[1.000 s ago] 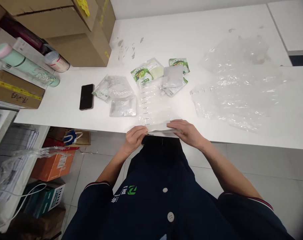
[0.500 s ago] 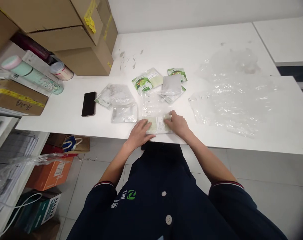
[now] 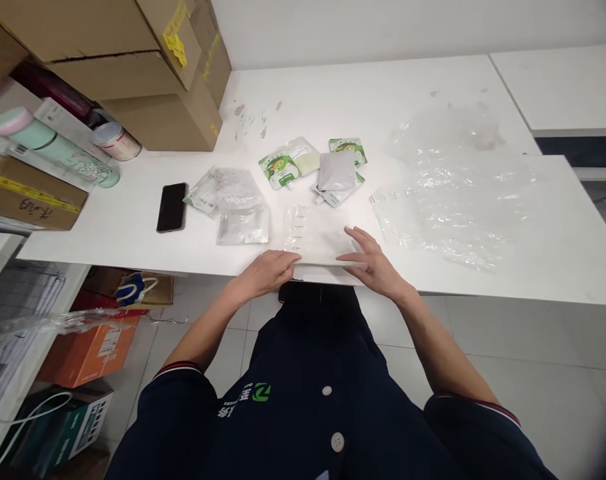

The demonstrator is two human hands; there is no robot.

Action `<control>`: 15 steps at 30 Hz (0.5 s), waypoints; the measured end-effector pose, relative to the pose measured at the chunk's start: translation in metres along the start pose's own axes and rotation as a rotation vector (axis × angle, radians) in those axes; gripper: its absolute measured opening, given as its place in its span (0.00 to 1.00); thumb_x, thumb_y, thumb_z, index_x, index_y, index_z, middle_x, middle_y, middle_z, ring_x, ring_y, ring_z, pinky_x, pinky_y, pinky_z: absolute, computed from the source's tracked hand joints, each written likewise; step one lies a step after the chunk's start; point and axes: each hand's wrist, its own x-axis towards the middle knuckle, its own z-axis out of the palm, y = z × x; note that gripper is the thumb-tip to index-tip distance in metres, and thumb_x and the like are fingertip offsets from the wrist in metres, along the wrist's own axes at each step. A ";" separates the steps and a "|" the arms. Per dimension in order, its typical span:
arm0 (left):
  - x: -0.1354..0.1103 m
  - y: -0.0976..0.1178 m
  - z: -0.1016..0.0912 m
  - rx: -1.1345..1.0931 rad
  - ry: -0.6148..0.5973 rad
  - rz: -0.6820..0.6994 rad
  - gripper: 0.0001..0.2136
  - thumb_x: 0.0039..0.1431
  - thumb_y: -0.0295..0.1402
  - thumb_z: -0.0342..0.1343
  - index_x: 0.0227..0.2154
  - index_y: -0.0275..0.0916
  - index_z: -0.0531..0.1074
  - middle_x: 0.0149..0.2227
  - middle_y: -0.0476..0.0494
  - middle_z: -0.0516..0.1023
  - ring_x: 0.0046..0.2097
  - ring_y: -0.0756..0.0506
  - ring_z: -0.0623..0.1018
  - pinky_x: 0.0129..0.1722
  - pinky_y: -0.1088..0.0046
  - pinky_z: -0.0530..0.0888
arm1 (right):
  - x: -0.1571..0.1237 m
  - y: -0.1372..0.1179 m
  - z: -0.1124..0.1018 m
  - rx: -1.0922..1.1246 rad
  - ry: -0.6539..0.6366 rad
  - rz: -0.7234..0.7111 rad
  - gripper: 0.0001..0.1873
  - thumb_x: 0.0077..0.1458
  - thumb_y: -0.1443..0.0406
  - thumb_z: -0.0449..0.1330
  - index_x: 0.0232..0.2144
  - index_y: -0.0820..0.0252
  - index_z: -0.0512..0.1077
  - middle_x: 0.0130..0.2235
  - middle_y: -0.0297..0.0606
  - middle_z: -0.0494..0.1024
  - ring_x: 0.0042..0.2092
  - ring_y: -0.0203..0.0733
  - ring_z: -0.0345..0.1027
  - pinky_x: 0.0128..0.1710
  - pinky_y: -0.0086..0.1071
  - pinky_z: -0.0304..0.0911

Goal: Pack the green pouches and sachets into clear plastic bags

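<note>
At the table's front edge lies a pouch wrapped in clear air-cushion film [image 3: 319, 259], seen nearly edge-on as a pale strip. Its left end is pinched by my left hand [image 3: 267, 272], thumb below and fingers on top. My right hand [image 3: 377, 265] holds the right end between thumb and fingers, with the index finger lifted apart. Behind the strip, a flat stretch of clear film [image 3: 320, 227] with small printed marks lies on the table. Beyond it are a green fruit-print pouch [image 3: 283, 167], a silver-grey pouch [image 3: 337, 172] and another green pouch [image 3: 350, 148].
To the left lie a film-wrapped silver packet [image 3: 243, 225], crumpled clear wrap [image 3: 235, 187] and a black phone [image 3: 172, 207]. A large sheet of clear air-cushion film [image 3: 453, 193] spreads on the right. Cardboard boxes [image 3: 157, 120] and a mint flask [image 3: 57, 148] stand back left.
The wrapped pouch, flat with its label showing before, is now turned edge-on. My left hand has shifted left to its end, and my right hand has moved right and spread its fingers.
</note>
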 end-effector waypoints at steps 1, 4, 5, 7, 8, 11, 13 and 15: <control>0.001 0.001 -0.005 -0.073 -0.016 -0.063 0.14 0.66 0.34 0.44 0.51 0.42 0.67 0.38 0.45 0.77 0.38 0.45 0.77 0.39 0.68 0.73 | 0.000 -0.002 -0.001 0.085 0.006 0.050 0.16 0.63 0.55 0.53 0.44 0.52 0.76 0.61 0.40 0.67 0.64 0.55 0.55 0.55 0.49 0.61; 0.015 -0.002 -0.007 -0.206 0.042 -0.271 0.18 0.67 0.42 0.43 0.56 0.43 0.63 0.30 0.49 0.74 0.30 0.48 0.73 0.32 0.72 0.70 | 0.010 -0.003 0.003 0.248 0.034 0.310 0.19 0.63 0.52 0.50 0.39 0.57 0.75 0.41 0.40 0.79 0.44 0.48 0.72 0.41 0.39 0.67; 0.023 -0.004 -0.004 -0.210 0.092 -0.321 0.20 0.67 0.42 0.43 0.58 0.42 0.61 0.32 0.48 0.74 0.30 0.48 0.73 0.34 0.71 0.70 | 0.015 -0.002 0.006 0.257 0.053 0.403 0.20 0.62 0.52 0.51 0.38 0.58 0.74 0.35 0.39 0.79 0.38 0.45 0.72 0.37 0.37 0.66; 0.042 -0.009 0.005 -0.148 0.187 -0.382 0.22 0.68 0.40 0.43 0.61 0.40 0.57 0.41 0.41 0.74 0.38 0.45 0.75 0.39 0.68 0.71 | 0.026 0.000 0.012 0.241 0.090 0.535 0.17 0.61 0.53 0.52 0.38 0.60 0.73 0.30 0.37 0.77 0.32 0.42 0.69 0.33 0.34 0.63; 0.052 -0.011 0.010 -0.085 0.224 -0.399 0.22 0.67 0.39 0.43 0.61 0.39 0.58 0.48 0.36 0.72 0.44 0.43 0.74 0.44 0.65 0.70 | 0.032 0.001 0.014 0.231 0.105 0.572 0.16 0.61 0.55 0.53 0.41 0.61 0.71 0.29 0.36 0.77 0.31 0.41 0.69 0.34 0.33 0.63; 0.080 -0.015 0.019 0.107 0.254 -0.364 0.20 0.66 0.40 0.46 0.57 0.39 0.64 0.62 0.31 0.60 0.61 0.36 0.63 0.57 0.56 0.62 | 0.045 -0.002 0.017 0.175 0.104 0.640 0.20 0.60 0.60 0.53 0.53 0.62 0.64 0.30 0.37 0.78 0.34 0.42 0.70 0.37 0.34 0.62; 0.096 -0.017 0.020 0.121 0.188 -0.298 0.22 0.64 0.45 0.48 0.57 0.41 0.64 0.64 0.34 0.57 0.64 0.35 0.56 0.61 0.55 0.56 | 0.050 -0.007 0.019 0.082 0.076 0.695 0.25 0.61 0.61 0.53 0.58 0.64 0.60 0.34 0.41 0.78 0.37 0.46 0.70 0.38 0.36 0.62; 0.111 -0.019 0.017 0.062 0.066 -0.304 0.28 0.59 0.50 0.53 0.58 0.41 0.62 0.63 0.35 0.59 0.64 0.34 0.57 0.60 0.55 0.57 | 0.053 -0.014 0.022 -0.041 0.072 0.733 0.27 0.62 0.60 0.52 0.61 0.64 0.56 0.38 0.46 0.77 0.40 0.49 0.70 0.39 0.38 0.61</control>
